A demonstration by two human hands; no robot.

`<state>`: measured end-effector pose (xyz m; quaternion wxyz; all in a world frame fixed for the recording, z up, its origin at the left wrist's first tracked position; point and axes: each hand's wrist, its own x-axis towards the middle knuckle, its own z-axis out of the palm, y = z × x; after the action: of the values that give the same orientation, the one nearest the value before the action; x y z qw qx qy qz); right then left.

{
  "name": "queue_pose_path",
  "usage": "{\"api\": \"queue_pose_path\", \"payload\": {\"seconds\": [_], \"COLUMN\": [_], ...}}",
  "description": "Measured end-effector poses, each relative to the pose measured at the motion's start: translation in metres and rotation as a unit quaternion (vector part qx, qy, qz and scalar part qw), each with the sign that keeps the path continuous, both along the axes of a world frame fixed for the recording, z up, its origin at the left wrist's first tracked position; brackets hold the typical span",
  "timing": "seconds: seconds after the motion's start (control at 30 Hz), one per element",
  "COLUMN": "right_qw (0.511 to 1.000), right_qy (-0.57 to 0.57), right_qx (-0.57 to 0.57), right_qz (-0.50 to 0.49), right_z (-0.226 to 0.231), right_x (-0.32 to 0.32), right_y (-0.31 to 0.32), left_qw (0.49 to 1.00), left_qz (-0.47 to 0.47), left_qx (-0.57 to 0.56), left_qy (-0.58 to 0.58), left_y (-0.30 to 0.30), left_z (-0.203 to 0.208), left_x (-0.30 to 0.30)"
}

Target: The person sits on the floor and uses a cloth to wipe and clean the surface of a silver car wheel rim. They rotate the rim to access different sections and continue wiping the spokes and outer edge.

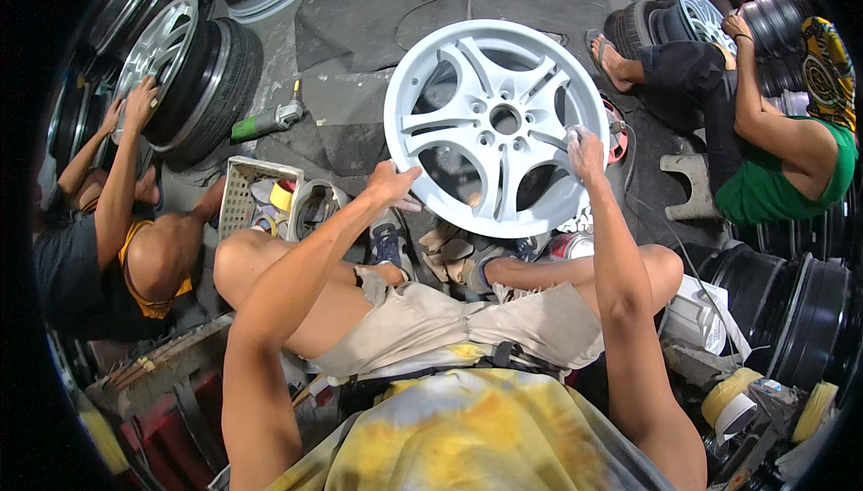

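Fingers of your left hand (393,183) clasp the lower left rim of the pale grey five-spoke alloy wheel (497,123), propped upright before your knees. Your right hand (584,151) pinches a small pale pad against its right rim.

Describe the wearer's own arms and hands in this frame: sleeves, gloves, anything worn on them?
Both forearms come in bare from the lower edge, with no sleeves visible on them. The left hand and right hand wear no gloves, and no watch, band or ring shows on either wrist or on the fingers. Below the arms, the person wears a yellow and white tie-dyed top and beige shorts.
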<state>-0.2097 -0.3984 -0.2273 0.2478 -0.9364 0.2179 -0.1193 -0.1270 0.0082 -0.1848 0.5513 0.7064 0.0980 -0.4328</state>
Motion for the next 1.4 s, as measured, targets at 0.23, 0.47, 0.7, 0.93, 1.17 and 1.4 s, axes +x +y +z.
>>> {"api": "queue_pose_path", "payload": {"seconds": [0.23,0.47,0.7,0.93,1.17,1.4], "right_qw": [0.997,0.994,0.949,0.928,0.945,0.953], "right_qy": [0.07,-0.015,0.007,0.122,0.13,0.113], "right_qx": [0.017,0.024,-0.225,-0.232,-0.237,-0.19], "right_qz": [0.0,0.101,0.223,0.266,0.183,0.205], "right_z": [0.012,0.049,0.063,0.036,0.034,0.056], "right_x": [-0.029,-0.06,-0.03,0.002,0.011,-0.009], "right_y": [0.017,0.093,0.126,0.126,0.127,0.133], "left_qw": [0.967,0.88,0.768,0.798,0.78,0.801], "left_qz": [-0.045,-0.011,-0.198,-0.077,-0.037,-0.042], "left_qx": [0.179,0.065,0.063,0.024,0.057,0.074], "left_qy": [-0.174,-0.471,-0.606,-0.597,-0.622,-0.593], "left_y": [-0.001,-0.017,-0.039,-0.021,-0.012,0.003], "left_z": [-0.01,0.049,0.145,0.215,0.21,0.221], "left_x": [0.063,0.165,0.125,0.113,0.126,0.113]}}
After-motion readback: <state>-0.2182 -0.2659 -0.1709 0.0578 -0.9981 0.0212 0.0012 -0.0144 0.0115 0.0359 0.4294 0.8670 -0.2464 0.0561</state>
